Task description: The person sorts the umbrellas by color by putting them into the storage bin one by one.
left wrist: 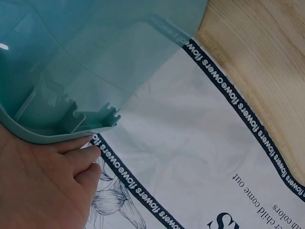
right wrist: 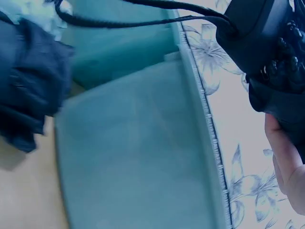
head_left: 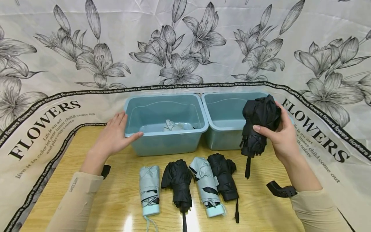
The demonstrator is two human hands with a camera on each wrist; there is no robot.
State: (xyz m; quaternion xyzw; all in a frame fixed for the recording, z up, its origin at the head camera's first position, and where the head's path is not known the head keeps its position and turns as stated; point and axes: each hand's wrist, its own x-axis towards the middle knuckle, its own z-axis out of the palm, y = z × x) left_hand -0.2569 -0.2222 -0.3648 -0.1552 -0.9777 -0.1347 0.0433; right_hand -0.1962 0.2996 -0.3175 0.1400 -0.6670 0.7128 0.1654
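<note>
My right hand [head_left: 282, 135] grips a folded black umbrella [head_left: 258, 125] in front of the right-hand bin, its strap hanging down. In the right wrist view the umbrella's black handle [right wrist: 248, 33] and strap show at the top. My left hand [head_left: 113, 135] rests at the left corner of the left blue bin [head_left: 166, 143], fingers straight along its side and thumb across the front rim. A pale grey-blue umbrella [head_left: 174, 125] lies inside that bin, partly hidden by the front wall. The right blue bin [head_left: 223, 140] stands beside it, partly covered by the held umbrella.
In front of the bins lie a pale blue umbrella [head_left: 149, 187], a black umbrella [head_left: 178, 183], another pale blue umbrella [head_left: 205, 183] and another black umbrella [head_left: 223, 177]. The wooden table [head_left: 116, 193] meets a flower-printed cloth [head_left: 179, 48] behind the bins.
</note>
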